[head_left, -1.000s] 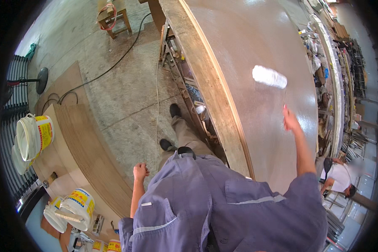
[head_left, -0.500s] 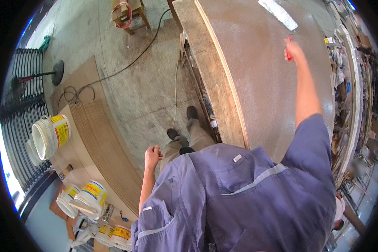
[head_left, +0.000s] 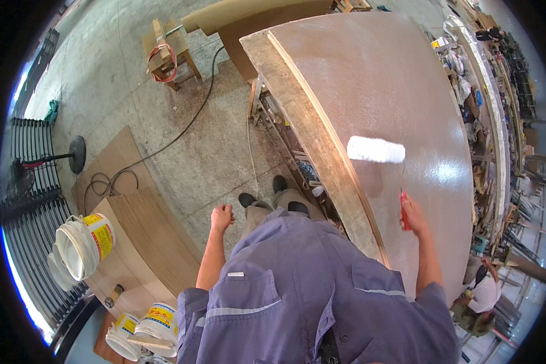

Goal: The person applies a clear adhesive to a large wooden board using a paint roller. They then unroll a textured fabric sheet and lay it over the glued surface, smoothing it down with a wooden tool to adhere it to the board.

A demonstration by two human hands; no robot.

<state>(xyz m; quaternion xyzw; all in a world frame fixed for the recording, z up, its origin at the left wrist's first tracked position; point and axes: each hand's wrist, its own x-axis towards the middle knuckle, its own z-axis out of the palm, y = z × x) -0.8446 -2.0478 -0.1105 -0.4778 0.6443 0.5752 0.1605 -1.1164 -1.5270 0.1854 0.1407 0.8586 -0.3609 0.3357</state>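
In the head view, a paint roller [head_left: 376,149] is held by the right hand [head_left: 411,213]; the grip is closed around its red handle, and the white sleeve of the roller lies flat on a large brown panel [head_left: 400,79]. The sleeve is near the left edge of the panel, ahead of the hand, and the surface around it looks wet and shiny. The panel rests on a long bench [head_left: 297,115] whose worn wooden edge is seen along the left side of the panel.

The left hand [head_left: 222,216] hangs beside the body over the concrete floor [head_left: 133,91]. Its fingers are curled into a loose fist and nothing is held in it — nothing is touched either.

Under the bench edge a shelf with small tools is seen, too cluttered to be told apart. A black cable [head_left: 182,130] runs across the floor to a small wooden stool [head_left: 165,53]. To the left, wooden boards [head_left: 145,236] lie on the floor, with a white bucket [head_left: 82,242] lying on its side and more buckets [head_left: 155,321] below. A black fan stand [head_left: 73,155] is placed near a dark grille. At the lower right, another person [head_left: 479,297] is seen beside the far end of the bench.
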